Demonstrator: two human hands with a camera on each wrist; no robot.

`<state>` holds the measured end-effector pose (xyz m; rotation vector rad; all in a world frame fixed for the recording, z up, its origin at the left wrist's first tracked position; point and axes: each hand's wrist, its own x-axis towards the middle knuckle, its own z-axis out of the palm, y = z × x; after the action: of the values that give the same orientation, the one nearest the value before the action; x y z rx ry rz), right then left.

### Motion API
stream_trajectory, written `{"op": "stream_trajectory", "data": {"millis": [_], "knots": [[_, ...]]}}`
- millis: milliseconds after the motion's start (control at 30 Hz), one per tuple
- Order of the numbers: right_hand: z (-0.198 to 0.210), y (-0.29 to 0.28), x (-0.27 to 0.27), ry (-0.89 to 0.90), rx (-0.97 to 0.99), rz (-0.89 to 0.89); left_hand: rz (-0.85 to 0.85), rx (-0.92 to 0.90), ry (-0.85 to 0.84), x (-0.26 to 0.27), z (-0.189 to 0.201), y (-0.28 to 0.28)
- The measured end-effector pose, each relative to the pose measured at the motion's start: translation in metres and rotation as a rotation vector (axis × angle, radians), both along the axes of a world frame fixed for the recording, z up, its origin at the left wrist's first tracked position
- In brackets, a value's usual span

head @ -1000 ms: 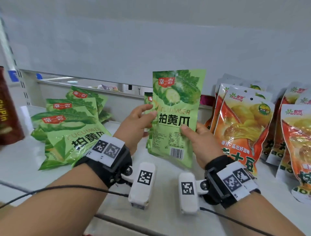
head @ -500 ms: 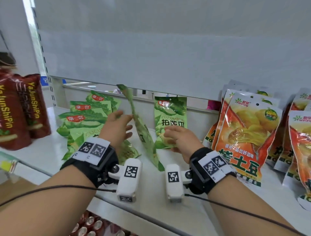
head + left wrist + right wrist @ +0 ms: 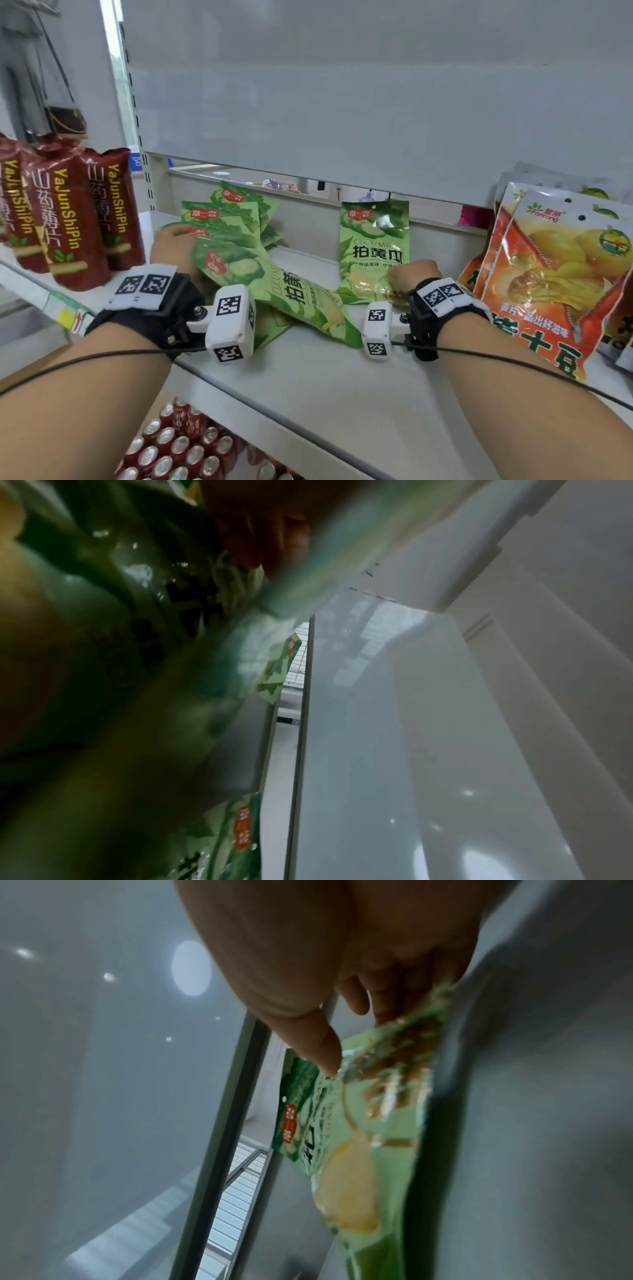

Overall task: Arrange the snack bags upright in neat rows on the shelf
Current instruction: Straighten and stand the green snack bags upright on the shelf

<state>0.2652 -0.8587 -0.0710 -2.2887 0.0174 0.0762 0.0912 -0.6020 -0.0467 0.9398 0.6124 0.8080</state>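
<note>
One green cucumber snack bag stands upright against the shelf's low back rail. My right hand pinches its lower edge. In the right wrist view the thumb lies on the front of this bag and the fingers are behind it. My left hand grips another green bag, which lies tilted across the shelf with its bottom towards me. That bag fills the left wrist view as a blur. A loose pile of green bags lies behind my left hand.
Dark red tall bags stand at the left end of the white shelf. Orange bags lean in a row at the right. The board of the shelf above hangs low over the back. Drink cans fill the shelf below.
The bag in my left hand has tipped from edge-on upright to lying slanted on the shelf. My right hand has stayed at the foot of the standing bag.
</note>
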Motion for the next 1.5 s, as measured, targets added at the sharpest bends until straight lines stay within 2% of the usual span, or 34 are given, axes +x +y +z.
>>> {"op": "stream_trajectory", "data": {"millis": [33,167,267,367,467,633,733,867,1067,1267,1367,1500], "knots": [[-0.001,0.000,0.000,0.003,-0.029,0.016,0.025,-0.001,0.011,-0.006,0.001,0.003],[-0.001,0.002,-0.003,0.018,-0.112,0.126,0.005,0.256,0.153,-0.017,0.007,0.011],[0.003,0.003,-0.004,-0.031,-0.095,0.155,-0.106,0.553,0.316,-0.026,0.011,0.011],[0.006,0.004,-0.005,-0.085,0.159,0.159,-0.227,0.730,0.384,-0.025,0.009,0.010],[0.007,-0.001,-0.012,-0.085,0.395,0.157,-0.228,0.800,0.424,-0.020,0.004,0.000],[0.010,-0.014,-0.027,-0.289,0.527,0.204,-0.233,0.941,0.488,-0.013,-0.008,-0.010],[0.015,-0.021,-0.041,-0.401,0.646,0.211,-0.257,1.068,0.579,-0.005,-0.009,-0.020],[0.026,-0.031,-0.056,-0.472,0.778,0.206,-0.203,1.244,0.718,0.006,-0.003,-0.038],[0.026,-0.035,-0.061,-0.267,1.001,0.256,-0.214,1.208,0.556,0.018,0.014,-0.059],[0.010,-0.033,-0.064,-0.163,1.000,0.308,-0.327,1.156,0.406,0.024,0.023,-0.066],[0.006,-0.031,-0.067,-0.129,0.977,0.329,-0.446,1.015,0.244,0.025,0.024,-0.071],[0.007,-0.030,-0.073,-0.135,0.984,0.392,-0.477,0.739,0.025,0.026,0.027,-0.088]]}}
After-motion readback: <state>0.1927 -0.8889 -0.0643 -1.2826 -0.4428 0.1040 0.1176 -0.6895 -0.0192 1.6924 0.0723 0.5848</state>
